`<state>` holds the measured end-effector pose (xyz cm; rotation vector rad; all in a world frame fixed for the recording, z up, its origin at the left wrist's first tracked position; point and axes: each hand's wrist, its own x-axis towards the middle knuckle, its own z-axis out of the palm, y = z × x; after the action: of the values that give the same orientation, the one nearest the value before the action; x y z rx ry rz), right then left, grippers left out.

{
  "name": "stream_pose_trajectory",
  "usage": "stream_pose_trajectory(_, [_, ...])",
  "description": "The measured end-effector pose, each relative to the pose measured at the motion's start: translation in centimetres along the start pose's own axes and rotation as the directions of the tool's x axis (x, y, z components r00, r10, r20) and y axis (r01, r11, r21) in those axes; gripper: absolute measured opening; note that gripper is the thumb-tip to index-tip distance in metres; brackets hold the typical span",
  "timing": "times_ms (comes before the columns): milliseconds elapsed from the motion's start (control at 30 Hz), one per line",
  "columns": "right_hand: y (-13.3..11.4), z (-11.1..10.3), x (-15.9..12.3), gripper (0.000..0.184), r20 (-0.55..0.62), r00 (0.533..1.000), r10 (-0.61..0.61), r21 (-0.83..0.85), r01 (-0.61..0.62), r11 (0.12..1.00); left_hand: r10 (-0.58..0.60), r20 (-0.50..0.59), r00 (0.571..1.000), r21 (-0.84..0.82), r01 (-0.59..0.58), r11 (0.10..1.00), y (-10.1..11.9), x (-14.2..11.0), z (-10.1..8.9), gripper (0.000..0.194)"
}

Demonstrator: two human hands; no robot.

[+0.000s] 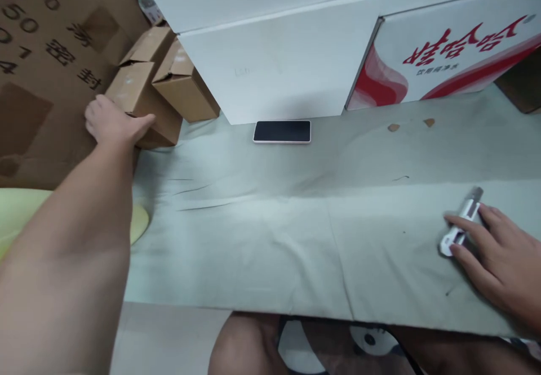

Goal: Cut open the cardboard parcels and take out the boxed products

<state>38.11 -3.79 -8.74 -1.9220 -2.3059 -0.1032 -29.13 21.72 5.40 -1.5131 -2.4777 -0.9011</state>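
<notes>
The right hand's (502, 257) grip touched a white plastic utility knife (469, 208), slim, straight and grey-tipped, lying beneath the fingers on the cloth-covered tabletop (262, 251); whether it was pinched cannot be told. The left hand's (110, 123) grip was spread across a brown, rectangular cardboard box (146, 102). A smooth, dark-screened smartphone (282, 132) lay between the hands.

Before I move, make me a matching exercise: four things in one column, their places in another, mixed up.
Things
1. Phone
2. Box cutter
3. Left hand
4. Red-lettered box

Places
A. On a small brown box
B. Just right of the plain white box behind the phone
C. Flat on the cloth, at the plain white box's foot
D. At the right hand's fingers

Pairs: 1-C, 2-D, 3-A, 4-B
</notes>
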Motion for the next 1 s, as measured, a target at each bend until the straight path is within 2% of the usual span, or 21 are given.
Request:
stream_pose_trajectory(67, [0.0,0.1,0.0,0.061,-0.008,1.000,0.009,-0.006,-0.009,1.000,-0.092,0.027,0.995,0.101,0.089,0.991,0.6,-0.3,0.3,0.086])
stream_pose_trajectory(133, [-0.2,0.0,0.0,0.061,-0.014,1.000,0.028,-0.008,-0.028,1.000,-0.115,0.031,0.993,0.152,0.109,0.982,1.5,-1.1,0.0,0.098])
stream_pose_trajectory(267, [-0.7,-0.1,0.3,0.060,-0.017,0.999,0.051,-0.011,-0.051,0.999,-0.229,0.040,0.973,0.094,0.225,0.970,4.1,-4.6,-1.6,0.126])
stream_pose_trajectory(400, [-1.3,-0.4,0.5,0.058,0.009,0.994,0.112,-0.007,-0.112,0.994,-0.321,0.050,0.946,0.086,0.316,0.945,6.8,-10.0,-3.3,0.115])
stream_pose_trajectory(567, [-1.7,-1.2,0.5,0.058,0.068,0.983,0.171,0.033,-0.174,0.984,-0.298,0.054,0.953,0.145,0.288,0.947,8.4,-17.1,-5.3,0.094])
stream_pose_trajectory(633, [-1.8,-1.4,0.4,0.057,0.054,0.982,0.179,0.057,-0.182,0.982,-0.207,0.085,0.975,0.177,0.189,0.966,8.5,-20.1,-6.0,0.086])
stream_pose_trajectory(733, [-1.9,-1.5,0.4,0.057,0.049,0.982,0.182,0.096,-0.186,0.978,0.056,0.159,0.986,0.147,-0.080,0.986,8.2,-25.1,-6.8,0.072])
stream_pose_trajectory(867, [-1.9,-1.7,0.5,0.056,0.078,0.977,0.198,0.138,-0.208,0.968,0.338,0.212,0.917,-0.097,-0.325,0.941,7.7,-32.3,-7.7,0.073])
stream_pose_trajectory(933, [-1.9,-1.7,0.5,0.055,0.069,0.978,0.198,0.152,-0.206,0.967,0.462,0.189,0.867,-0.282,-0.403,0.871,7.9,-35.7,-8.0,0.073])
stream_pose_trajectory(1000, [-1.8,-1.6,0.5,0.054,0.051,0.980,0.193,0.161,-0.199,0.967,0.530,0.145,0.835,-0.421,-0.433,0.797,8.6,-38.9,-8.1,0.071])
